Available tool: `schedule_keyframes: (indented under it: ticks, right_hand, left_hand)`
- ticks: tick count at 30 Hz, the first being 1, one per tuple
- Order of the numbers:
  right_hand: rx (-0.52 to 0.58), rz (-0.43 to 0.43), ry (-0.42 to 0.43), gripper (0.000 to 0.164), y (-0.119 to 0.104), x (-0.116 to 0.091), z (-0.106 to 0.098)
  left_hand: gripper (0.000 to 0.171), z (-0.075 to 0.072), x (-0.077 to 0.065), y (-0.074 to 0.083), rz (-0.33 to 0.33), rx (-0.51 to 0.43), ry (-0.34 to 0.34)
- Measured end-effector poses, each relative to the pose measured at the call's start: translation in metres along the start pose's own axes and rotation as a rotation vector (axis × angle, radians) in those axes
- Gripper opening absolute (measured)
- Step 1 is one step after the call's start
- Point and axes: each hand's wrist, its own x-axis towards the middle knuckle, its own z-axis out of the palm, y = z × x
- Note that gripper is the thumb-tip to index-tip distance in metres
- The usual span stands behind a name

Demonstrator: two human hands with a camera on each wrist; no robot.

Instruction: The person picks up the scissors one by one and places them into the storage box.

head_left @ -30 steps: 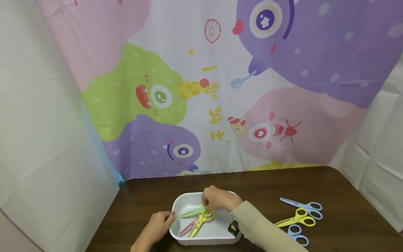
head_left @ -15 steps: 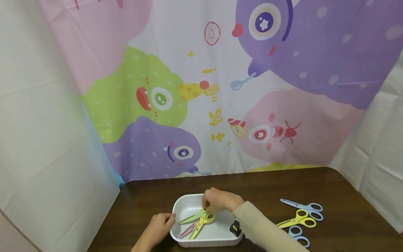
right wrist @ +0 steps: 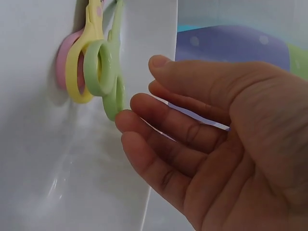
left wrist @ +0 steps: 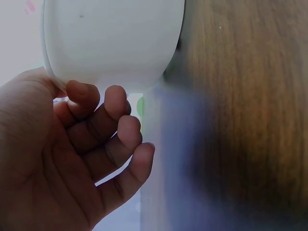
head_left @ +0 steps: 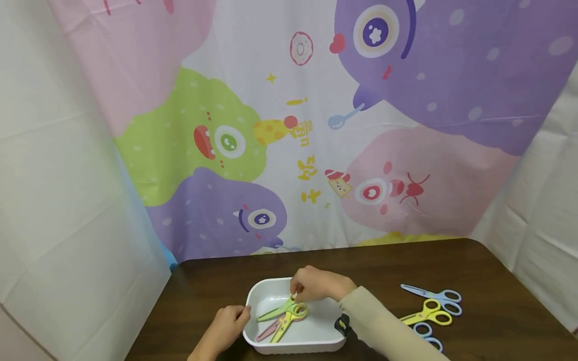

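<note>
Green scissors [head_left: 281, 311], head view: in the white tray [head_left: 320, 331], handles overlapping the yellow scissors [head_left: 282, 327]; probably light, stiff plastic.
Left hand [left wrist: 72, 149], left wrist view: pinches the tray's smooth rim.
Right hand [right wrist: 231, 163], right wrist view: fingers apart, nothing held; nearby handle loops [right wrist: 90, 72] seem the best hold.

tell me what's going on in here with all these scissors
A person is working at a dark table. Their left hand holds the rim of a white tray. Their right hand is over the tray, fingers loosely bent close to the handles of the green scissors but not closed around them. Yellow scissors and pink scissors lie in the tray too. On the table to its right are two blue pairs and another yellow pair.
</note>
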Motion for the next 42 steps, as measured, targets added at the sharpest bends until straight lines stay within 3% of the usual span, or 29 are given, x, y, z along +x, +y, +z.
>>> schedule_keyframes:
  ticks: [22, 33, 42]
  right_hand:
    - [0.128, -0.072, 0.087, 0.035, 0.016, -0.031, -0.013]
    - [0.190, -0.122, 0.221, 0.049, 0.019, -0.059, -0.014]
    - [0.151, -0.080, 0.332, 0.061, 0.022, -0.082, -0.010]
  left_hand:
    - [0.038, -0.001, -0.001, -0.001, -0.013, -0.014, -0.018]
    - [0.038, 0.000, 0.001, -0.001, -0.009, 0.008, -0.003]
    - [0.038, 0.000, -0.001, -0.001, -0.020, -0.004, -0.010]
